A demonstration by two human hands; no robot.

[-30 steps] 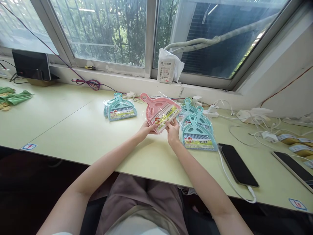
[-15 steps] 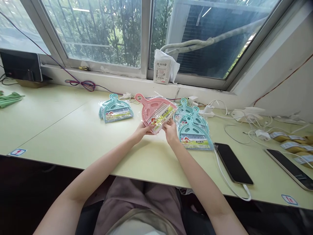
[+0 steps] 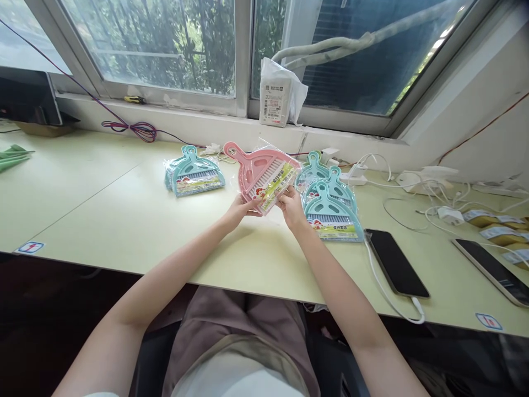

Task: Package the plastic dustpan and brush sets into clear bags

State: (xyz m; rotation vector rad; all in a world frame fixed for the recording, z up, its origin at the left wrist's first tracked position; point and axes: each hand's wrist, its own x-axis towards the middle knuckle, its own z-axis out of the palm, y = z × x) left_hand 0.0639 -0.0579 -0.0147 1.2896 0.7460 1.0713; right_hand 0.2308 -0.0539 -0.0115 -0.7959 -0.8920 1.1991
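Observation:
A pink dustpan and brush set in clear wrapping is held up over the table, tilted with its handle to the upper left. My left hand grips its lower left edge, and my right hand pinches the lower right edge. Both hands are closed on it; some fingers are hidden behind the pack. To the left lies a small stack of wrapped turquoise dustpan sets. Right of my right hand, several more turquoise dustpan sets overlap in a row.
Close on the right lie a phone on a white cable and a second dark device. White cables and a power strip run along the wall. A paper package stands on the sill. A dark screen and green cloth are far left.
The view has tipped slightly downward, so the scene sits higher in the frame. Both hands still hold the pink set in nearly the same pose.

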